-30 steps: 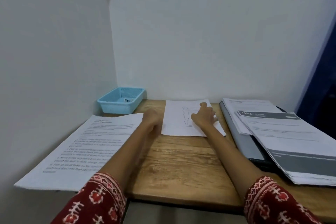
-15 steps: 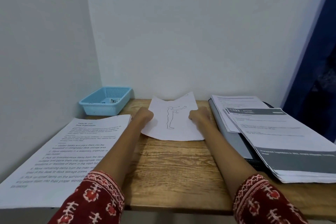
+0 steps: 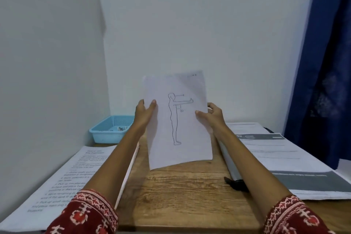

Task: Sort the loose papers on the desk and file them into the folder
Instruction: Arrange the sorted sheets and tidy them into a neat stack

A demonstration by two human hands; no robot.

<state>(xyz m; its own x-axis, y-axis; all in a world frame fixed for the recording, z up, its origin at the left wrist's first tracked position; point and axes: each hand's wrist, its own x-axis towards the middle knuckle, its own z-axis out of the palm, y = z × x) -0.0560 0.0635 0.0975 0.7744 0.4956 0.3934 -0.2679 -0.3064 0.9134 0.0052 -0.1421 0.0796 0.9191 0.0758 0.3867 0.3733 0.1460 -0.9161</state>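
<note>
Pale walls meet in a corner behind a wooden table (image 3: pixel 190 192), where I hold one loose sheet (image 3: pixel 180 119) upright in the air above the middle of the boards. My left hand (image 3: pixel 145 113) grips the sheet's left edge, thumb on the printed face; my right hand (image 3: pixel 212 116) pinches its right edge in the same way. Both grips are closed on the paper, and it touches nothing else. Its face carries a line drawing of a standing figure with arms held out.

Left of the sheet, a stack of printed pages (image 3: pixel 76 178) lies at the table's edge, partly under my left forearm. Right of the sheet, the grey folder (image 3: pixel 228 161) lies flat, with a pile of documents (image 3: pixel 281 159) resting on top of it. A light blue basket (image 3: pixel 112 131) sits in the corner, behind and left of the sheet, with small items inside that I cannot make out.

By my reading, the sorting is at an early stage: this single page is being looked over, nothing is visibly filed inside the folder, and both piles remain to be gone through. The papers on the folder would likely need to come off before it can take any pages.
</note>
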